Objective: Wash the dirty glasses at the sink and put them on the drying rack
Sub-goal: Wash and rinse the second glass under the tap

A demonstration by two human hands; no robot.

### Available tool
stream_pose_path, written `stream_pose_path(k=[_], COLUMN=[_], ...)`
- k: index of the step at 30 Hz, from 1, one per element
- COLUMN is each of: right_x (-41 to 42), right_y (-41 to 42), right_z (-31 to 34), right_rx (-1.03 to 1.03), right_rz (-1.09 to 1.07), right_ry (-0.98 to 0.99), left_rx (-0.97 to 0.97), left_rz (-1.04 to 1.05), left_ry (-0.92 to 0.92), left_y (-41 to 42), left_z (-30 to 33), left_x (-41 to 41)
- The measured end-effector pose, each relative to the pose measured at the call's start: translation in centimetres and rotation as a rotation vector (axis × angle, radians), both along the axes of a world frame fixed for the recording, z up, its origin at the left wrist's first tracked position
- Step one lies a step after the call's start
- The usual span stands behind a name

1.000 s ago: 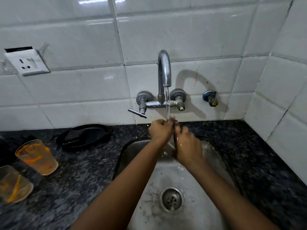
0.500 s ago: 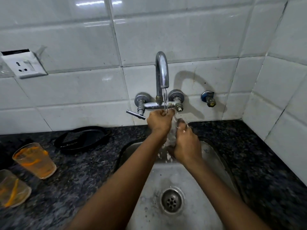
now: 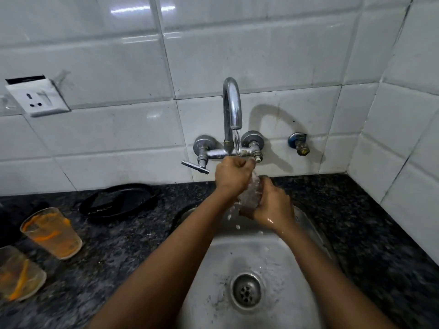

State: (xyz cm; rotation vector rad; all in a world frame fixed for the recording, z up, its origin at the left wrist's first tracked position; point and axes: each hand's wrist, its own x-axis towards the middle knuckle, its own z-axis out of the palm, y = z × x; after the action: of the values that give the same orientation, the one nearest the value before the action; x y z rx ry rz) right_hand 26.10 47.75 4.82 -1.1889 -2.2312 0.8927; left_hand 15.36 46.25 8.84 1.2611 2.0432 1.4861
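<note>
A clear glass (image 3: 251,194) is held over the steel sink (image 3: 306,233), under the running tap (image 3: 232,108). My left hand (image 3: 231,176) has its fingers curled at the glass's upper end, right under the stream. My right hand (image 3: 273,207) grips the lower part of the glass, and water drips off it into the basin. Most of the glass is hidden by my hands. Two dirty glasses with orange residue stand on the counter at the left, one (image 3: 52,232) farther back and one (image 3: 17,273) at the frame's edge.
A black plate (image 3: 121,200) lies on the dark granite counter (image 3: 123,248) behind the dirty glasses. The tap lever (image 3: 195,166) sticks out to the left. A wall socket (image 3: 38,96) and a second valve (image 3: 298,144) sit on the white tiles. No drying rack is in view.
Both hands with the glass have risen closer to the spout. My left hand has moved up to just below the tap body.
</note>
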Motion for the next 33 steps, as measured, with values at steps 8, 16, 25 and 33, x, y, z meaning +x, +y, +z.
stream_pose_path(k=[8, 16, 25, 33], right_x=[0.1, -0.1, 0.5, -1.6], right_y=[4.2, 3.7, 3.3, 0.0], right_z=[-1.1, 0.8, 0.4, 0.3], right_rx=[-0.206, 0.540, 0.506, 0.553], right_rz=[0.314, 0.268, 0.099, -0.092], right_ry=[0.094, -0.289, -0.262, -0.507], left_rx=[-0.128, -0.386, -0.476, -0.055], left_rz=[-0.483, -0.582, -0.763, 0.146], left_ry=[-0.114, 1.724, -0.199, -0.362], left_y=[-1.6, -2.0, -2.4, -0.1], left_z=[-0.7, -2.4, -0.4, -1.4], left_x=[-3.2, -4.3, -2.5, 0.7])
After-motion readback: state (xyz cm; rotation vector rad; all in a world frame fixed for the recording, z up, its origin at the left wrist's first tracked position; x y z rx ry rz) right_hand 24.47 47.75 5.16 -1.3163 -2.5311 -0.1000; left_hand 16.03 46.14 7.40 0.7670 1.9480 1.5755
